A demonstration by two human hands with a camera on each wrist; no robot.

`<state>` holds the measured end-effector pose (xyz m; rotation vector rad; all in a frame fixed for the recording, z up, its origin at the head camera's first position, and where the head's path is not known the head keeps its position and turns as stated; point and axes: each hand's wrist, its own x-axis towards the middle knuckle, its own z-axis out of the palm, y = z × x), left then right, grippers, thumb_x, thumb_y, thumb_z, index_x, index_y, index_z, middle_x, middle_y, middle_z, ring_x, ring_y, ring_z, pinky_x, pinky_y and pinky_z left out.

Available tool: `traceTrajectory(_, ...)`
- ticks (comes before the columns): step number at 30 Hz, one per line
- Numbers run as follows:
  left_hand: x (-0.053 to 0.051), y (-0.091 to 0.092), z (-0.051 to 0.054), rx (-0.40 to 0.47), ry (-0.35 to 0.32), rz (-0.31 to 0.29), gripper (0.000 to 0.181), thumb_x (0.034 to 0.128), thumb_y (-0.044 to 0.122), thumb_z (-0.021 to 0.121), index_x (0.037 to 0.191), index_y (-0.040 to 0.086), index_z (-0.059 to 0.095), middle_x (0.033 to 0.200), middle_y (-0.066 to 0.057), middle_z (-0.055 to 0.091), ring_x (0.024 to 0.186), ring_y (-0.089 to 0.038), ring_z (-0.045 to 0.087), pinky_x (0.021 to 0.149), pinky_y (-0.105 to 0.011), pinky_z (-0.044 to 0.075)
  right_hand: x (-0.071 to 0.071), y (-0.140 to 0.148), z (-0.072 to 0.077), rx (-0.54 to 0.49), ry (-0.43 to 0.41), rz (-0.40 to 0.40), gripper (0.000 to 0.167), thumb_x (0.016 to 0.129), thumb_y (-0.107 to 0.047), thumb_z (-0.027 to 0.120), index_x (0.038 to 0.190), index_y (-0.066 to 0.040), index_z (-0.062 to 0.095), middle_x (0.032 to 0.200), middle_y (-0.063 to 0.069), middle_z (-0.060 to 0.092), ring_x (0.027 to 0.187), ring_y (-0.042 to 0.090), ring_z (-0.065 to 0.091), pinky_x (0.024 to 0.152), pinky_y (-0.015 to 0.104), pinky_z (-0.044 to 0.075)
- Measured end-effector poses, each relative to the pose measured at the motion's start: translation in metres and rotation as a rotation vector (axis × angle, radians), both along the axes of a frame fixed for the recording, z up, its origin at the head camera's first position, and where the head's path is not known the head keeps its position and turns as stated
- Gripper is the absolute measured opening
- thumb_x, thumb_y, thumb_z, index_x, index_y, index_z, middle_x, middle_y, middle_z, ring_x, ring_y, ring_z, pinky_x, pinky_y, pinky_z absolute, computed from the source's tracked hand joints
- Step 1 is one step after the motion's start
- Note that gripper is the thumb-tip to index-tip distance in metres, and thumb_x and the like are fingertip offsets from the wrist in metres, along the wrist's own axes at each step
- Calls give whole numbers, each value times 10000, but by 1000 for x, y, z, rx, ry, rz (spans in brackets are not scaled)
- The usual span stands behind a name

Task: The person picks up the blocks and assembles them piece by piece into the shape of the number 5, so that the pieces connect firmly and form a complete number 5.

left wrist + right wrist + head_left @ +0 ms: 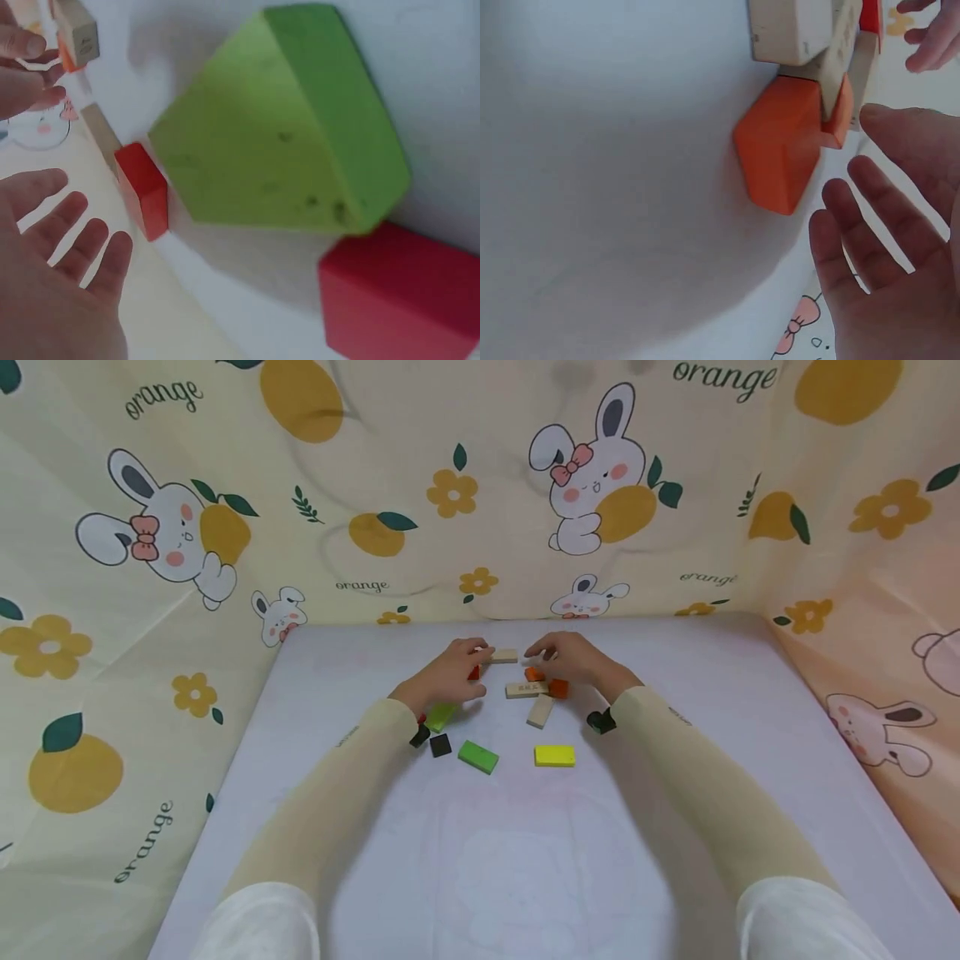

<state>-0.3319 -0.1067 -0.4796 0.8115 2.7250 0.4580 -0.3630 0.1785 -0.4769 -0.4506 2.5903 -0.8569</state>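
Note:
My left hand [452, 677] hovers palm down over a red block [474, 673], fingers spread and loosely bent, holding nothing. In the left wrist view the red block [142, 191] lies just beyond the fingers, with a big green block [262, 135] nearer the camera. My right hand [573, 660] is above two orange blocks [558, 688], its fingers relaxed and apart; the right wrist view shows an orange block [780, 142] beside the fingertips, untouched. Between the hands lie a plain wooden block [504, 656] and a wooden block with printed marks [527, 690].
Nearer me are a green block [478, 757], a yellow block [554, 756], a black block [440, 745] and a tilted wooden block [540, 711]. Dark pieces [601, 721] lie by the right wrist. A patterned cloth [405, 568] rises behind the white table [495, 860].

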Motion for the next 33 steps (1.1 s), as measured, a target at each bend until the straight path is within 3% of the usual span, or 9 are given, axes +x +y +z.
traceTrajectory(7, 5, 10, -8, -147, 86, -54, 818, 983, 361, 677, 1691, 87, 372, 1728, -108, 319, 1587, -292, 257, 1283, -443, 276, 3, 3, -7, -2, 0, 46, 310, 1021, -124, 762, 1329, -143, 788, 1225, 100, 703, 1079, 296, 620, 940, 415, 564)
traceTrajectory(27, 5, 15, -11, -195, 81, -50, 876, 990, 466, 692, 1704, 98, 344, 1725, -114, 304, 1572, -310, 275, 1281, -463, 275, 5, 5, -15, 4, 23, 35, 325, 1029, -138, 759, 1350, -84, 758, 1248, 93, 720, 1096, 276, 639, 975, 437, 571)
traceTrajectory(33, 9, 19, -6, -225, 95, -33, 864, 980, 449, 705, 1695, 100, 368, 1724, -107, 303, 1569, -305, 277, 1277, -456, 283, 2, 3, -12, 1, 21, 4, 331, 1038, -154, 750, 1361, -84, 744, 1253, 93, 701, 1087, 287, 622, 968, 425, 569)
